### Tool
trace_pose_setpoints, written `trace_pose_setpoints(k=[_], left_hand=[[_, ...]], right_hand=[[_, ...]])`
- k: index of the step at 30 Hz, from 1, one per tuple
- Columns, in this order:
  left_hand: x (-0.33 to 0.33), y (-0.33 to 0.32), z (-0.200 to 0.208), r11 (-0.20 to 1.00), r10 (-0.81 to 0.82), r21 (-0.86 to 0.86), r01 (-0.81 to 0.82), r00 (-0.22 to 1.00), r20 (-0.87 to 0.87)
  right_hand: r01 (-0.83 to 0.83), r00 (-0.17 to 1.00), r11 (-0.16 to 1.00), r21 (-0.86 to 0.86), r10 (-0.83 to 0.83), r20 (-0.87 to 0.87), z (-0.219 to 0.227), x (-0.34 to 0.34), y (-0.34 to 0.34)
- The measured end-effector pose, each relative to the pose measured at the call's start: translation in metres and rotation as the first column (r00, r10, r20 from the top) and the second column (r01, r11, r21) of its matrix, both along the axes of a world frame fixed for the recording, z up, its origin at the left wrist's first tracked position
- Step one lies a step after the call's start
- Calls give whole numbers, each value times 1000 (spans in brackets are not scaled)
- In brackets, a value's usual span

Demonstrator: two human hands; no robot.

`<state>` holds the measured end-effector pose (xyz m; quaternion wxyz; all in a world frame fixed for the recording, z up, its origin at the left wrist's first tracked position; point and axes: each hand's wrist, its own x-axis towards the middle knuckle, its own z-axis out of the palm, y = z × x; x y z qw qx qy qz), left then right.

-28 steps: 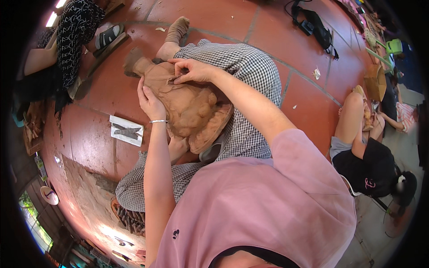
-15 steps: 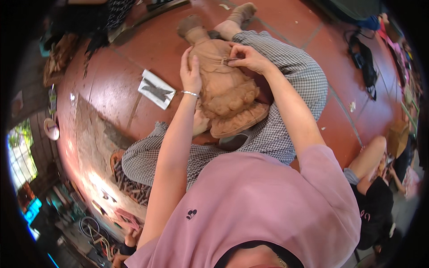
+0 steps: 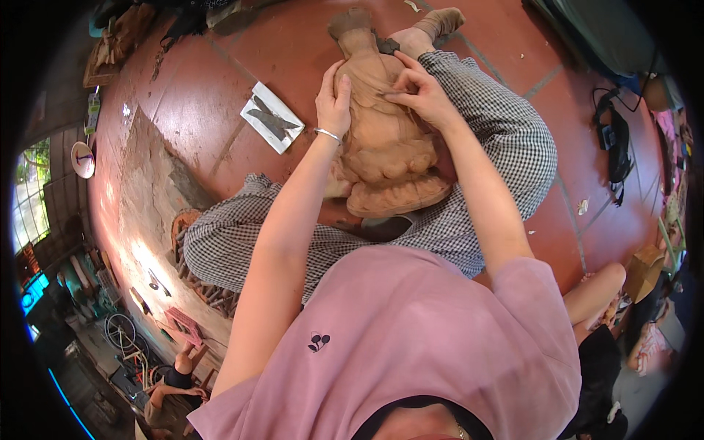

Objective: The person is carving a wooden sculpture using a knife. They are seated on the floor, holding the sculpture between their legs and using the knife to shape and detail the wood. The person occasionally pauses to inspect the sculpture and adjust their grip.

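Note:
A brown, clay-coloured figure [image 3: 381, 125] with draped folds and a lumpy, scalloped base lies between my legs, its head end [image 3: 350, 23] away from me. Along the figure's left side rests my left hand [image 3: 334, 101], fingers stretched out against the surface and thumb on top. Over the folds on the right side, my right hand [image 3: 424, 95] pinches a small thin tool [image 3: 386, 93] between thumb and fingers. Most of that tool is hidden by the fingers. The figure's base sits close to my crossed legs in checked trousers [image 3: 506, 139].
Left of the figure, two dark flat blades [image 3: 273, 122] lie on a white sheet [image 3: 291, 137] on the red tile floor [image 3: 213, 95]. A black strapped bag [image 3: 614, 139] is at the right. Another person's bare leg [image 3: 598, 293] shows lower right. A bicycle [image 3: 123, 337] stands lower left.
The view has shifted, so the figure and both hands appear slightly further right. My right hand's fingers have spread a little over the folds, still pinching the tool. My left hand stays on the figure's side.

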<state>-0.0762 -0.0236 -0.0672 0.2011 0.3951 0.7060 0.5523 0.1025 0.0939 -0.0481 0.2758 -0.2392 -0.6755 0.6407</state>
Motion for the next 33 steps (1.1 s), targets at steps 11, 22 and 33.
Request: trace_pose_setpoints(k=[11,22,33], left_hand=[[3,1,1,992,47,-116,-52,998,-39],[-24,7,56,708,-341,-685,172,933,-117],[-64,67,96,62,-806,-957,285,580,120]], right_hand=[[198,979,954,-223,-203,0,-1,28,-3],[284,958,892,-352,-249,142,27,39,-32],[243,918,764,597,-380,113,36,28,-46]])
